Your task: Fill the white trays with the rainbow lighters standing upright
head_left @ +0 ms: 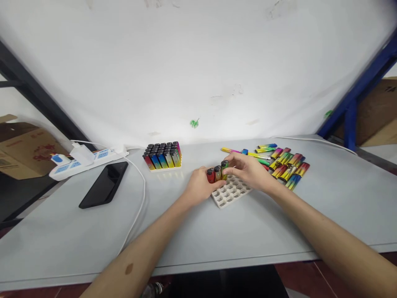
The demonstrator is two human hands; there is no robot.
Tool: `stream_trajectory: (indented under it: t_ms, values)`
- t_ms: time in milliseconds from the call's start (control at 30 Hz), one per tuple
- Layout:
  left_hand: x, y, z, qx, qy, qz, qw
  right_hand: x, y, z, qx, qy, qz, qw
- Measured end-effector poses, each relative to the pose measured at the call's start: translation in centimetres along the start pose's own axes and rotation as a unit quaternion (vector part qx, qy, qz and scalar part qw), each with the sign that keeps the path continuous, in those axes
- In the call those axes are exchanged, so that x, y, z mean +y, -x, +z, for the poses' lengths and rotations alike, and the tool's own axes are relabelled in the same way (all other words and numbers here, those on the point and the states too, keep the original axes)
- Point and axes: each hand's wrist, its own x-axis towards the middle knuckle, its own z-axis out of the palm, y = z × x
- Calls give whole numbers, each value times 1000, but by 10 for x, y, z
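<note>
A white tray [223, 201] with rows of holes lies on the table, and three lighters stand upright at its far left end. My left hand [200, 185] curls around this row, its thumb across the front near the red lighter [211, 176] and the middle lighter [218, 173]. Between thumb and fingers, my right hand [243, 167] grips the green-yellow lighter [224, 169] at the row's right end. Whether its base sits in a hole is hidden. Right of the tray lies a loose pile of shiny multicoloured lighters [283, 165].
A second tray [167, 168], filled with upright black-topped lighters [163, 155], stands at the back left. Further left are a black phone [105, 184], a power strip [77, 165] with plugs and a white cable [143, 194]. A white wall [198, 70] rises behind the table.
</note>
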Motion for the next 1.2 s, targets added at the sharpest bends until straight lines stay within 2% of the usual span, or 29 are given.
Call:
stream_trajectory:
  t_ms: [100,267,367,433,467,533,633,733,900,1000,1200]
  values:
    - [1,0,1,6,9,-26,1000,-1,0,-2,-27,47,8,999]
    - [3,0,2,7,-1,-14,1000,-4,-1,-8,-50,79,11,996]
    - [3,-2,0,2,-18,-40,999,5,-4,-14,4,119,-16,993]
    - [2,-4,-3,-17,-17,-41,999,19,-7,-18,74,196,-39,977]
    - [1,-5,-5,-31,-11,-35,999,27,-9,-20,83,247,-52,964]
    - [0,-6,-8,-58,4,-23,998,42,-12,-22,60,323,-65,942]
    - [-1,-6,-13,-72,14,-24,997,56,-16,-23,-8,398,-65,915]
    - [-2,-6,-13,-67,14,-26,997,56,-18,-20,-20,433,-44,900]
    - [-4,-6,-12,-74,2,-29,997,48,-16,-12,45,485,1,873]
    - [-5,-6,-12,-77,-8,-34,996,49,-15,-10,49,516,19,855]
    - [-3,-5,-13,-80,-7,-39,996,45,-15,-12,50,510,17,859]
